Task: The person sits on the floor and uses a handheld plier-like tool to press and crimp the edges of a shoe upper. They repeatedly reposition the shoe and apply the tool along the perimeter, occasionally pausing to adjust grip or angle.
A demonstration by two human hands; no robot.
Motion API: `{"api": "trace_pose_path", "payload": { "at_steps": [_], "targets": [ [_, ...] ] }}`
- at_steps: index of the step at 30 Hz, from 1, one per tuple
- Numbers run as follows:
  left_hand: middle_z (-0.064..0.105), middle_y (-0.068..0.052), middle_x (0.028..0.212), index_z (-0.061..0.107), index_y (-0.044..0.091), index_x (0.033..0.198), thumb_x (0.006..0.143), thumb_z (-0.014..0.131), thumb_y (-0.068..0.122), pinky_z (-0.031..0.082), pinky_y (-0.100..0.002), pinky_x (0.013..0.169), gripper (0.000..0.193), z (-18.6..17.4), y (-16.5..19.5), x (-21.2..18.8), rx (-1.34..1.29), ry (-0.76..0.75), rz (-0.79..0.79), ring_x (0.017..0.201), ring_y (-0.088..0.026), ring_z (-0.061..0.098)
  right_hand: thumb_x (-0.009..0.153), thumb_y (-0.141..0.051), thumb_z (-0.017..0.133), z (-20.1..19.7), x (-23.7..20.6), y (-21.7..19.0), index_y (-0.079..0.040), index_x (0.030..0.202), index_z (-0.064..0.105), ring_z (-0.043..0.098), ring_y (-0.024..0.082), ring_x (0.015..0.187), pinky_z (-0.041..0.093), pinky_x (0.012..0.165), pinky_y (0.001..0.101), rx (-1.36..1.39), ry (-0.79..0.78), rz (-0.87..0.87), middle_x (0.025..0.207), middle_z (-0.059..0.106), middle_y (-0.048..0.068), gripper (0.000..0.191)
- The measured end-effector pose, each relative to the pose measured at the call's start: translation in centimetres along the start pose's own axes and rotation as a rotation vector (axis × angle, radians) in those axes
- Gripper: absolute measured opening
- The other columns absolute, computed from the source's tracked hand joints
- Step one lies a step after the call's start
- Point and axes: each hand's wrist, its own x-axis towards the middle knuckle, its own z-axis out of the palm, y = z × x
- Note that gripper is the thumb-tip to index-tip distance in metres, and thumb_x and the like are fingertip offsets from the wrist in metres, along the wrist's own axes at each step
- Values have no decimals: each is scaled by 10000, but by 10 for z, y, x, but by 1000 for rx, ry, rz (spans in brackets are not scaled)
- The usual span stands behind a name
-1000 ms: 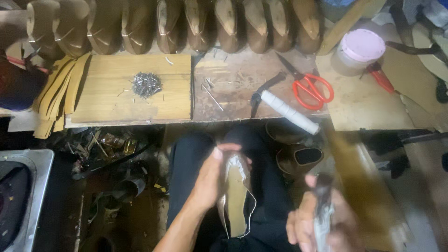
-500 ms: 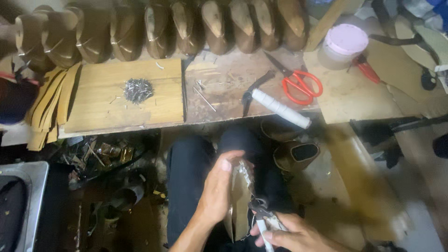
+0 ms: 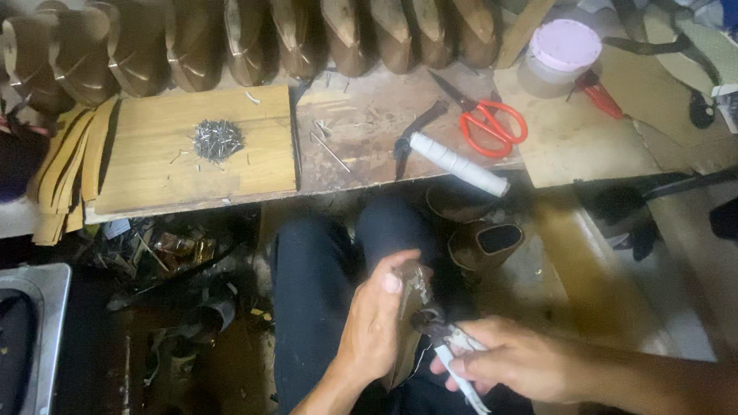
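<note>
Worn wooden tabletop (image 3: 400, 146) spans the upper view, light wooden board (image 3: 192, 154) on its left side. Row of brown shoe lasts with uppers (image 3: 254, 38) lines the far edge. Stack of tan leather strips (image 3: 65, 169) at far left, grey metal tray (image 3: 38, 307) at lower left. On the tabletop: round tub with pink lid (image 3: 557, 58), red-handled scissors (image 3: 484, 119), white cylindrical roll (image 3: 459, 164), small pile of grey nails (image 3: 217, 138) on the board.

Below the tabletop edge, over the dark-trousered lap, sits the brown shoe upper on a last (image 3: 411, 315), long axis running near-to-far, slightly tilted, toe end away. It lies between the 2 hands. Left hand (image 3: 377, 323) is clamped round its left side, thumb up on top, wrist coming from below. Right hand (image 3: 515, 357) comes in from the right, closed on metal lasting pliers with pale handles (image 3: 453, 350), pliers' head touching the upper's edge. Left hand is nearer the shoe; right reaches it only through the tool.
</note>
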Motion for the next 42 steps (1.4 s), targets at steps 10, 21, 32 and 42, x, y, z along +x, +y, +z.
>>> {"api": "trace_pose_path", "payload": {
  "at_steps": [10, 21, 32, 42],
  "targets": [
    [762, -171, 1156, 622, -28, 1331, 1112, 320, 446, 534, -376, 978, 603, -22, -45, 22, -54, 80, 35, 1091, -274, 715, 988, -266, 577, 36, 35, 9, 16, 1111, 638, 683, 329, 722, 552, 644, 419, -394, 482, -322, 835, 692, 182, 313],
    [716, -229, 1075, 523, 16, 1321, 1042, 316, 538, 618, -481, 798, 628, -59, -114, 54, -881, 118, -385, 972, -352, 719, 885, -294, 631, -46, 53, -74, -150, 1196, 671, 730, 353, 816, 552, 741, 477, -948, 490, -138, 882, 738, 173, 345],
    [695, -246, 1104, 504, 7, 1343, 1050, 351, 529, 611, -482, 831, 618, -59, -120, 52, -942, 58, -313, 992, -362, 712, 875, -103, 531, -47, 190, -193, 13, 1213, 626, 683, 469, 701, 530, 646, 579, -1236, 637, -555, 747, 684, 261, 370],
    [691, -241, 1133, 488, -18, 1372, 1062, 353, 510, 607, -463, 872, 627, -65, -123, 50, -895, 21, -227, 1013, -343, 710, 918, -142, 550, -88, 212, -176, -17, 1146, 684, 707, 452, 861, 555, 756, 562, -1360, 738, -349, 969, 716, 262, 292]
  ]
}}
